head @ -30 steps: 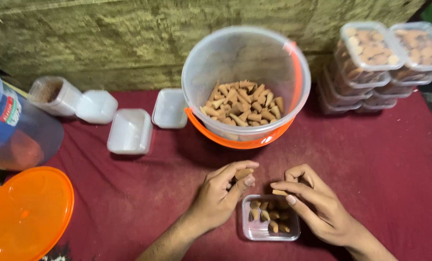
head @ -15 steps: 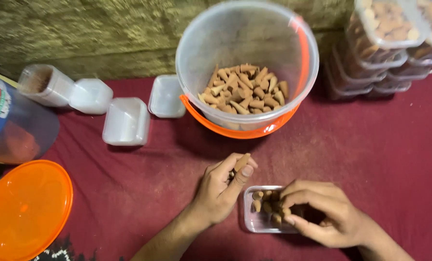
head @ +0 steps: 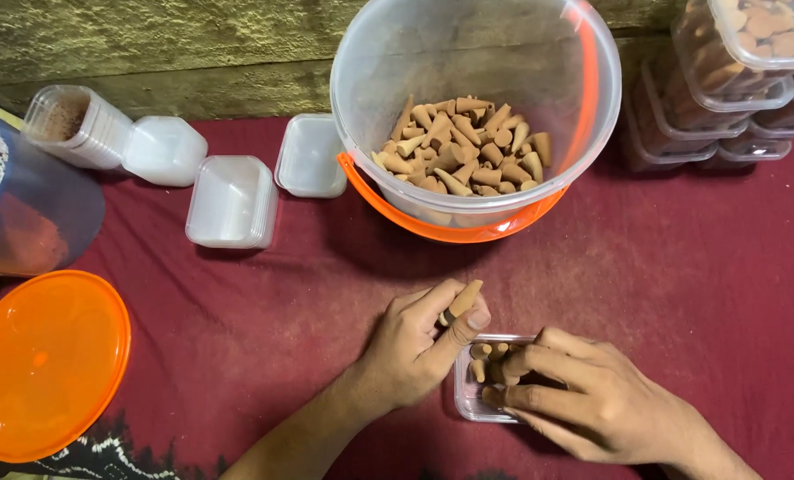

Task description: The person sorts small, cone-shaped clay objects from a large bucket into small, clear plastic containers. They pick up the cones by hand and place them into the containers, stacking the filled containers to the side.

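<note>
Head view: we pinched one incense cone (head: 462,301), light, likely brittle, in left hand (head: 414,347); right hand (head: 583,400) fingers closed inside small clear box (head: 470,404).

Orange lid (head: 46,364), empty white tubs (head: 232,202), red cloth (head: 681,267)

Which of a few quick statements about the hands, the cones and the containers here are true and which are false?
1. The left hand pinches one brown cone between thumb and fingers. True.
2. The right hand rests inside the big bucket. False: it is over the small clear box on the red cloth.
3. The bucket holds a pile of cones. True.
4. The orange lid sits on the bucket. False: it lies at the left edge, apart from the bucket.
5. Filled, closed boxes are stacked at the upper right. True.
</note>
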